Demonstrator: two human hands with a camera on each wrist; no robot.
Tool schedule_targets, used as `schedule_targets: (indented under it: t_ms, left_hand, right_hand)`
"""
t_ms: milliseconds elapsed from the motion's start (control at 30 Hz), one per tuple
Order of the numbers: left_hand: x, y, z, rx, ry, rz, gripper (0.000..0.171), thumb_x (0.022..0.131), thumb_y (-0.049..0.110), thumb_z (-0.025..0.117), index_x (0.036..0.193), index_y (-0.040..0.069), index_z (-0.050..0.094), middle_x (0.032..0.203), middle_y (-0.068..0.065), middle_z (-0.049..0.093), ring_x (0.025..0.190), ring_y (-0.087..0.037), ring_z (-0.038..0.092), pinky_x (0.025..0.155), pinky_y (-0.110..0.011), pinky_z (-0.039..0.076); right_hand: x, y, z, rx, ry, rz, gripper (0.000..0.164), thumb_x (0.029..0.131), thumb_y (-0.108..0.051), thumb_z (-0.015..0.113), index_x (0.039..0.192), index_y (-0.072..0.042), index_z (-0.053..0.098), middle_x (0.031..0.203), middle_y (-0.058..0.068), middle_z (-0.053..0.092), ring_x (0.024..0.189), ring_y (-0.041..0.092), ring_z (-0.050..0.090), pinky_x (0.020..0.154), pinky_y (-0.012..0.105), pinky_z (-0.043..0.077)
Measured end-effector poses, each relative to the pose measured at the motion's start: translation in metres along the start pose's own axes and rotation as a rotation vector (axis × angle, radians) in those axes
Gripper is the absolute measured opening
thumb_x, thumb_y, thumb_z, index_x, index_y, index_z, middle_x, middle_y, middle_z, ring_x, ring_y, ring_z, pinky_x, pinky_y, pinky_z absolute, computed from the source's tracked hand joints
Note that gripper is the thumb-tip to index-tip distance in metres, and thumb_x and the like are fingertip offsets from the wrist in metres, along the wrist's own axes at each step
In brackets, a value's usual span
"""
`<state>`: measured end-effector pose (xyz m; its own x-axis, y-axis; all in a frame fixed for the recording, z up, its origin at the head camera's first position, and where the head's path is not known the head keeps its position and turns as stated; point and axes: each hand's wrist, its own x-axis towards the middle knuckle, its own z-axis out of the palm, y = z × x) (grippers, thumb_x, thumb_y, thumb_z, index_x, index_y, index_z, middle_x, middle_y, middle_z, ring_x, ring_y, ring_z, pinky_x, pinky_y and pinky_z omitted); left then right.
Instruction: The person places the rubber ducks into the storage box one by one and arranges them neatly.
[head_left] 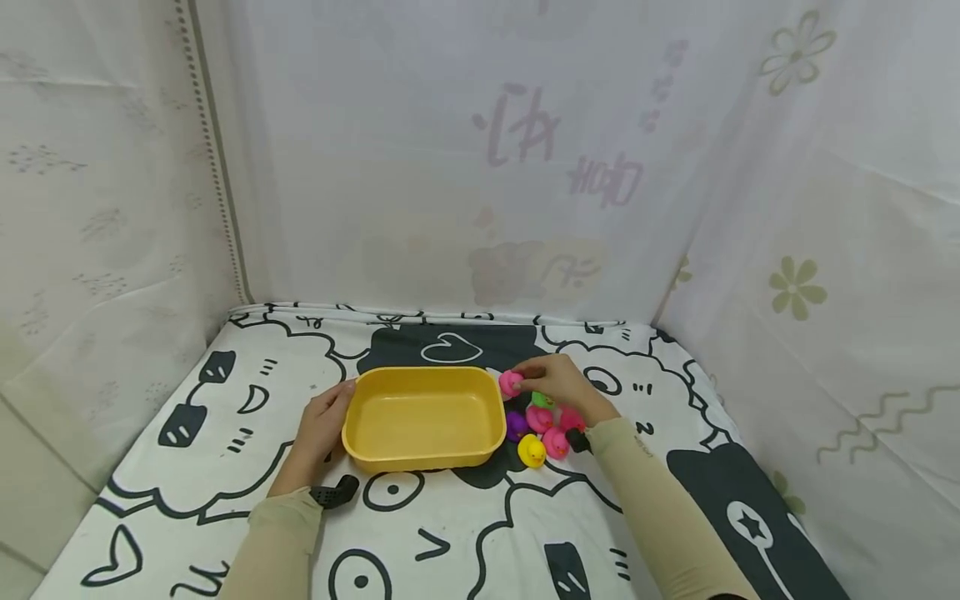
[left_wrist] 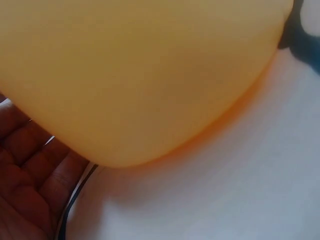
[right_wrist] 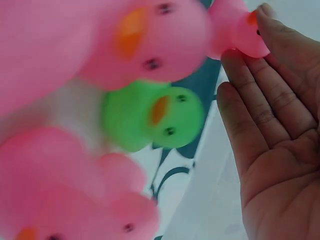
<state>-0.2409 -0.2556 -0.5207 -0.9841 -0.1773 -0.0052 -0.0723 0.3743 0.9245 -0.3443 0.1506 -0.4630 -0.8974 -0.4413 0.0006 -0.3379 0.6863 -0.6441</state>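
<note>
Duck [head_left: 510, 383], pinched by right hand [head_left: 561, 383]; left hand [head_left: 322, 422], straight-fingered against tray [head_left: 424, 421], fingertips hidden in wrist view

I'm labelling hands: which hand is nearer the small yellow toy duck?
Right: the right hand is beyond the yellow toy duck, holding a pink toy duck; the left hand is across the yellow rectangular plastic tray from it.

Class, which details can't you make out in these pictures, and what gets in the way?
Head view, green duck: partly hidden by the right hand.
Head view, purple duck: face too small to read.
Left wrist view, left hand: fingertips hidden behind the yellow tray.
Right wrist view, nearest pink duck: blurred, and cut off by the top and left edges.
</note>
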Motion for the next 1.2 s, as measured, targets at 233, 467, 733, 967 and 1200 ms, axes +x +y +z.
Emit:
schedule_targets:
  t_ms: [233, 467, 733, 967, 1200]
  left_hand:
    - [0.001, 0.001, 0.000, -0.013, 0.005, -0.025, 0.076, 0.102, 0.062, 0.037, 0.151, 0.004, 0.045, 0.155, -0.017, 0.042, 0.147, -0.036, 0.033, 0.120, -0.052, 0.026]
    - [0.004, -0.001, 0.001, 0.001, 0.019, -0.031, 0.074, 0.103, 0.061, 0.037, 0.150, 0.005, 0.047, 0.154, -0.017, 0.045, 0.145, -0.036, 0.035, 0.120, -0.052, 0.027]
    - [0.003, 0.000, 0.000, -0.009, 0.002, -0.031, 0.075, 0.103, 0.061, 0.037, 0.151, 0.003, 0.045, 0.155, -0.017, 0.043, 0.146, -0.035, 0.035, 0.120, -0.051, 0.028]
    - [0.007, 0.001, 0.000, 0.006, -0.002, -0.018, 0.073, 0.103, 0.060, 0.037, 0.150, 0.004, 0.047, 0.153, -0.017, 0.045, 0.145, -0.036, 0.036, 0.120, -0.051, 0.028]
    - [0.008, 0.001, 0.000, 0.016, -0.005, -0.045, 0.075, 0.102, 0.062, 0.036, 0.151, 0.006, 0.046, 0.154, -0.017, 0.044, 0.146, -0.036, 0.034, 0.120, -0.052, 0.027]
  right_hand:
    - [0.012, -0.026, -0.019, 0.087, 0.101, -0.028, 0.033, 0.088, -0.040, 0.078, 0.119, -0.029, 0.074, 0.110, -0.007, 0.072, 0.107, 0.019, 0.067, 0.092, 0.043, 0.058]
    - [0.025, -0.069, -0.013, 0.178, 0.047, -0.069, 0.036, 0.084, -0.045, 0.080, 0.115, -0.028, 0.076, 0.110, -0.008, 0.073, 0.108, 0.015, 0.068, 0.094, 0.041, 0.057]
    - [0.038, -0.113, 0.023, 0.180, -0.074, -0.080, 0.032, 0.084, -0.041, 0.081, 0.111, -0.025, 0.078, 0.105, -0.010, 0.074, 0.101, 0.011, 0.068, 0.093, 0.033, 0.057]
    - [0.050, -0.135, 0.048, 0.175, -0.159, -0.136, 0.031, 0.085, -0.034, 0.082, 0.113, -0.021, 0.078, 0.105, -0.010, 0.075, 0.100, 0.007, 0.067, 0.090, 0.026, 0.056]
    - [0.064, -0.151, 0.074, 0.078, -0.205, -0.166, 0.030, 0.086, -0.034, 0.082, 0.111, -0.018, 0.078, 0.101, -0.010, 0.074, 0.093, 0.004, 0.066, 0.083, 0.019, 0.055]
